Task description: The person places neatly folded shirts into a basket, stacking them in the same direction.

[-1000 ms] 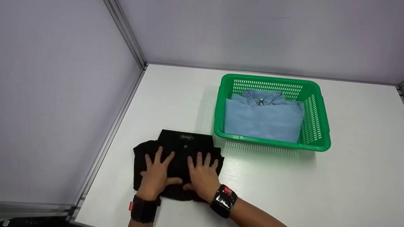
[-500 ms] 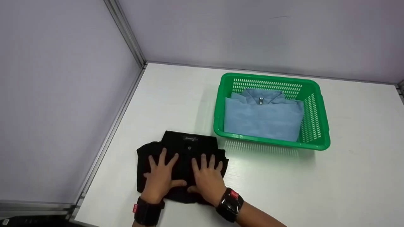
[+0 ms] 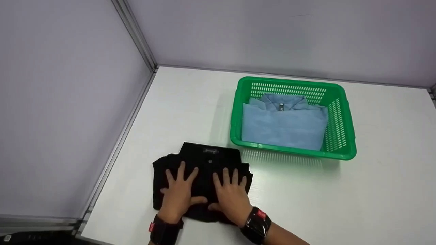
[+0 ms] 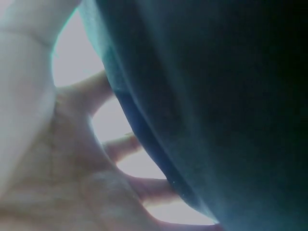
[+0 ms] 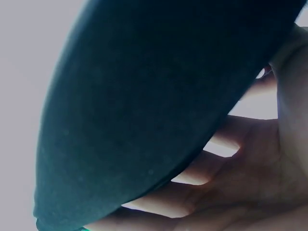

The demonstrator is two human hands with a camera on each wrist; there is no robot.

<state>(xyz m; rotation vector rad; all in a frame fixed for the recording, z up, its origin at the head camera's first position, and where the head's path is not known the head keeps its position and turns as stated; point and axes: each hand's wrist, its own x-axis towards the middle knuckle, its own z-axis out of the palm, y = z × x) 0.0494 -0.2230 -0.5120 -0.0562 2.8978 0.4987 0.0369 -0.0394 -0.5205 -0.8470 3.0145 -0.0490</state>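
Observation:
A folded black shirt [image 3: 204, 190] lies on the white table, its collar and neck label toward the far side. My left hand [image 3: 178, 195] is spread flat on the shirt's left half, fingers apart and thumb pointing inward. On the right half my right hand [image 3: 233, 197] presses the same way, its thumb near the left thumb. Both wrist views are largely filled by the dark cloth [image 4: 202, 106], with the palms and spread fingers behind its edge. Neither hand curls round the fabric.
A green plastic basket [image 3: 293, 150] stands behind and right of the black shirt, holding a folded light blue shirt [image 3: 282, 126]. The white table [image 3: 385, 190] is bordered by a left panel [image 3: 68, 102] and a back panel [image 3: 279, 37].
Both hands have slid to the right with the black shirt under their palms, and slightly toward me. The basket keeps its place; the head view has shifted a little.

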